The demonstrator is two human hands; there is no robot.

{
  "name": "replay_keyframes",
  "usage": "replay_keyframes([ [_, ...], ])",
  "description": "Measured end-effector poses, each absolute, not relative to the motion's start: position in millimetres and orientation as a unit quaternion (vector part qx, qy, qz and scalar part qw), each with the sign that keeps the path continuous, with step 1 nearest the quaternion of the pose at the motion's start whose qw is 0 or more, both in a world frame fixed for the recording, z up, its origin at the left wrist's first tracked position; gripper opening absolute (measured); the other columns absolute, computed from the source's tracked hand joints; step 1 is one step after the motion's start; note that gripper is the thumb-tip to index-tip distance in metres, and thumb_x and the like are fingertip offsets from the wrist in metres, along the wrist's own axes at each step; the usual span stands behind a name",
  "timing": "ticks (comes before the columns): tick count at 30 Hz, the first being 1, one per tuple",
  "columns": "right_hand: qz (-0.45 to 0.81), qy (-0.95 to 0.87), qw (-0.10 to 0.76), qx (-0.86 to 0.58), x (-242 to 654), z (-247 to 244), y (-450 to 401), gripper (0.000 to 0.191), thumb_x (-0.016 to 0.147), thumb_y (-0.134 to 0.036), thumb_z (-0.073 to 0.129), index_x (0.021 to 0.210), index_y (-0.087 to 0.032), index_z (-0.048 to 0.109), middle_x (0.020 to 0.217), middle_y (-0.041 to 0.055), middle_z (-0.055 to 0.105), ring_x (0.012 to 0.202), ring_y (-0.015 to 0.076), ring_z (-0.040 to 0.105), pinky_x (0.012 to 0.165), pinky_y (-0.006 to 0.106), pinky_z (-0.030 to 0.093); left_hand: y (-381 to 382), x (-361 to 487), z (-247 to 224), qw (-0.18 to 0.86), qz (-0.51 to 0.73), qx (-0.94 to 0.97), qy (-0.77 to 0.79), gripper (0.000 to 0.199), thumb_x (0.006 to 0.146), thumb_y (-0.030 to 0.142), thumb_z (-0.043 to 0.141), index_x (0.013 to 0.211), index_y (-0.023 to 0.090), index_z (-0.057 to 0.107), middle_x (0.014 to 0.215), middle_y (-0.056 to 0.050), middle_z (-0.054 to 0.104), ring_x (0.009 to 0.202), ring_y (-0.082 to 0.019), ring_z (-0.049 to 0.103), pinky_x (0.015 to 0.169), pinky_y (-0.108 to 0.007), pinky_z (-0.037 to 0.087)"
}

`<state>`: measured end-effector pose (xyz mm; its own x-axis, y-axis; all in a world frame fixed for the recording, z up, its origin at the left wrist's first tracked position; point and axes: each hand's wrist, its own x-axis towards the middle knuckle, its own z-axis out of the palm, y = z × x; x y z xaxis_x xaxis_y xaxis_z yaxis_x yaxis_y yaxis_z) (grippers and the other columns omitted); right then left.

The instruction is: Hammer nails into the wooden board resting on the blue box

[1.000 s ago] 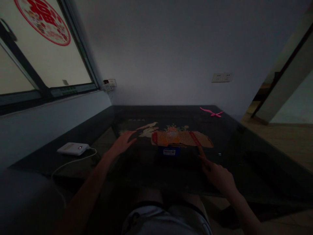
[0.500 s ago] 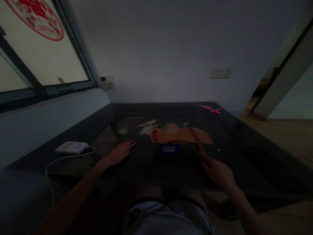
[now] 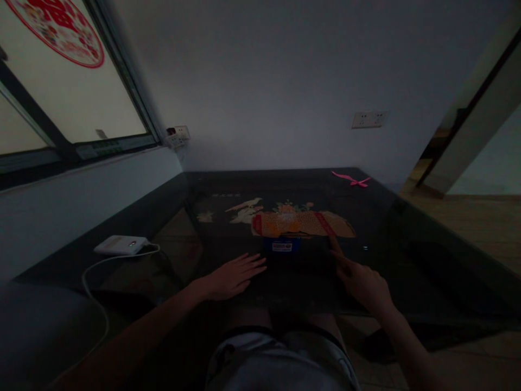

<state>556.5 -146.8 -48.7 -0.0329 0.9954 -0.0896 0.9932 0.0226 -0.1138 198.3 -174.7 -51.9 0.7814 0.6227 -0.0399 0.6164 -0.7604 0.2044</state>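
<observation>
Low in the frame, the left forearm (image 3: 163, 320) slants in from the lower left corner, ending in the left grip (image 3: 234, 277), palm down and spread wide near the worktop's (image 3: 277, 290) front edge, holding nothing; its straight fingers aim rightward, just short of the blue box (image 3: 282, 246) at the centre. From the lower right, the right forearm (image 3: 407, 336) angles up and leftward, the wrist nearly in line. The right grip (image 3: 364, 285) has its index finger stretched out to the lower edge of the tan patterned cardboard piece (image 3: 303, 224), beside a slanting red band; the other fingers curl under, and whether they close on anything cannot be told. That cardboard lies just right of centre, lengthwise across the frame, above the blue box and apparently resting on it. A white power bank (image 3: 121, 245) with its cable (image 3: 91, 288) sits at left; a pink ribbon (image 3: 354, 180) lies farther back, right of centre.
</observation>
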Motion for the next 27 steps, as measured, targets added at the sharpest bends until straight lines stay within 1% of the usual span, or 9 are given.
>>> replay_keyframes([
  [4, 0.075, -0.714, 0.0, -0.696, 556.3, -47.9, -145.6, 0.05, 0.089, -0.039, 0.033, 0.139, -0.036, 0.036, 0.097, 0.0101, 0.072, 0.083, 0.0316, 0.068, 0.065, 0.039, 0.048, -170.0, 239.9, -47.6, 0.107, 0.021, 0.959, 0.262, 0.06, 0.089, 0.023, 0.036, 0.145, 0.024, 0.014, 0.151, -0.003, 0.019, 0.139, -0.02, 0.012, 0.114, -0.043, 0.01],
  [7, 0.074, -0.713, -0.005, -0.697, 555.2, -46.1, -146.5, 0.05, 0.088, -0.039, 0.034, 0.139, -0.037, 0.036, 0.096, 0.0096, 0.072, 0.082, 0.0312, 0.068, 0.065, 0.039, 0.048, -161.9, 263.6, -49.2, 0.095, 0.022, 0.967, 0.234, 0.06, 0.088, 0.024, 0.037, 0.145, 0.022, 0.016, 0.151, -0.004, 0.018, 0.14, -0.021, 0.011, 0.114, -0.044, 0.011],
  [12, 0.069, -0.715, 0.01, -0.695, 554.4, -45.0, -148.9, 0.048, 0.089, -0.039, 0.032, 0.137, -0.037, 0.039, 0.096, 0.0091, 0.072, 0.082, 0.0296, 0.068, 0.064, 0.036, 0.048, -146.8, 290.1, -54.7, 0.077, 0.029, 0.974, 0.21, 0.056, 0.089, 0.026, 0.036, 0.144, 0.027, 0.022, 0.152, -0.003, 0.017, 0.14, -0.021, 0.01, 0.113, -0.046, 0.013],
  [17, 0.074, -0.715, 0.012, -0.695, 555.4, -47.1, -147.5, 0.048, 0.089, -0.04, 0.032, 0.136, -0.036, 0.041, 0.095, 0.009, 0.072, 0.083, 0.0299, 0.068, 0.065, 0.037, 0.047, -140.5, 298.8, -57.0, 0.085, 0.037, 0.973, 0.211, 0.056, 0.088, 0.027, 0.039, 0.142, 0.028, 0.025, 0.152, -0.002, 0.016, 0.14, -0.022, 0.01, 0.113, -0.045, 0.015],
  [21, 0.076, -0.715, 0.011, -0.695, 554.9, -45.9, -147.1, 0.048, 0.089, -0.039, 0.032, 0.136, -0.037, 0.04, 0.098, 0.0086, 0.072, 0.084, 0.0289, 0.068, 0.066, 0.037, 0.047, -143.3, 297.0, -55.6, 0.103, 0.058, 0.968, 0.222, 0.055, 0.088, 0.026, 0.039, 0.142, 0.028, 0.027, 0.151, -0.002, 0.019, 0.139, -0.022, 0.015, 0.113, -0.044, 0.015],
  [24, 0.071, -0.713, 0.004, -0.698, 554.6, -44.7, -148.0, 0.047, 0.089, -0.04, 0.032, 0.136, -0.038, 0.04, 0.098, 0.0088, 0.072, 0.083, 0.0288, 0.068, 0.065, 0.036, 0.047, -145.7, 295.9, -51.8, 0.123, 0.081, 0.961, 0.232, 0.051, 0.088, 0.024, 0.038, 0.139, 0.028, 0.033, 0.149, -0.003, 0.027, 0.137, -0.021, 0.022, 0.112, -0.041, 0.018],
  [27, 0.062, -0.714, 0.007, -0.698, 554.9, -45.1, -148.6, 0.047, 0.089, -0.041, 0.032, 0.136, -0.039, 0.04, 0.095, 0.0082, 0.072, 0.082, 0.0295, 0.068, 0.063, 0.036, 0.047, -146.9, 292.9, -46.9, 0.154, 0.109, 0.948, 0.256, 0.05, 0.088, 0.018, 0.037, 0.137, 0.028, 0.037, 0.145, -0.003, 0.035, 0.133, -0.019, 0.03, 0.11, -0.038, 0.024],
])
